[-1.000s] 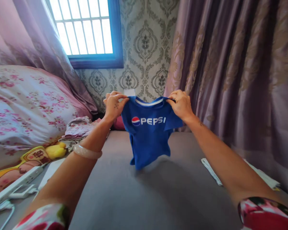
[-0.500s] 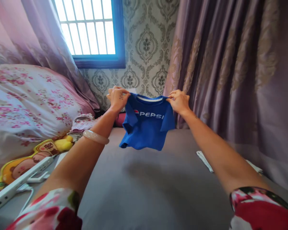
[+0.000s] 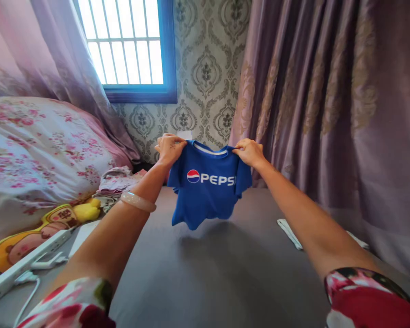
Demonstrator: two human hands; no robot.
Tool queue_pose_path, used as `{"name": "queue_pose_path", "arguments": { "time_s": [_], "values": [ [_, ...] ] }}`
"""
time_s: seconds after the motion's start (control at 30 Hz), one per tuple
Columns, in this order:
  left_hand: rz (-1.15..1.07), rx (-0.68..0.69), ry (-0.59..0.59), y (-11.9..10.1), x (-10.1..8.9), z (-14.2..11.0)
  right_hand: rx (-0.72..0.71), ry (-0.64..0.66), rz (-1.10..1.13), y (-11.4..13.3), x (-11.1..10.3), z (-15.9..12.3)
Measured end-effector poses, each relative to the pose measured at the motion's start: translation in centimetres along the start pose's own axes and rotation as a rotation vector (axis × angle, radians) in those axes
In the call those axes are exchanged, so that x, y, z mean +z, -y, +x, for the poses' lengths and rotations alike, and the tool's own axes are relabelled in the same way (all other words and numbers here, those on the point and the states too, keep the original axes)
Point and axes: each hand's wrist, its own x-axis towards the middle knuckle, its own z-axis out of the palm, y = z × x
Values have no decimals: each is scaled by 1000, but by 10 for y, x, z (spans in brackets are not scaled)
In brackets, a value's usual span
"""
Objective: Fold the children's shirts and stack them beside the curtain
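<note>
- The left hand (image 3: pixel 170 148) pinches the blue shirt (image 3: pixel 205 202) at one shoulder, thumb against the fingers.
- The right hand (image 3: pixel 250 151) pinches the other shoulder in the same way, so the neckline sags a little between the two hands.
- The shirt hangs in the air over the grey bed (image 3: pixel 222 282), its front with the round logo and white letters facing the person; a fold by the right sleeve covers the end of the word.
- The hem is uneven, and a soft shadow lies on the bed below it.
- A pale bracelet (image 3: pixel 138 201) sits around the left forearm.
- Beyond that forearm lie a small pile of clothes (image 3: pixel 118 180) and a flowered quilt (image 3: pixel 48 150).
- A yellow toy (image 3: pixel 23 243) lies at the quilt's edge, beside a white power strip (image 3: pixel 29 260) with a plug (image 3: pixel 26 277) in it.
- A folded white cloth (image 3: pixel 289 233) lies on the bed near the right forearm.
- Behind the shirt stand a patterned wall (image 3: pixel 208 73) and a purple curtain (image 3: pixel 300 105).
</note>
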Motion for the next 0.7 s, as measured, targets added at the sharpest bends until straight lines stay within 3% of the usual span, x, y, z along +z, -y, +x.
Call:
{"name": "queue_pose_path", "arguments": {
  "time_s": [0.13,0.47,0.57,0.7],
  "values": [
    [27,36,-30,0,16,10,14,-6,-5,-5,7,5],
    [13,-64,-20,10,60,23,102,-36,24,-23,41,21],
    [23,-69,66,18,74,27,138,64,62,-32,53,25],
    [2,-100,93,23,93,32,193,141,107,-45,69,28]
  ]
}}
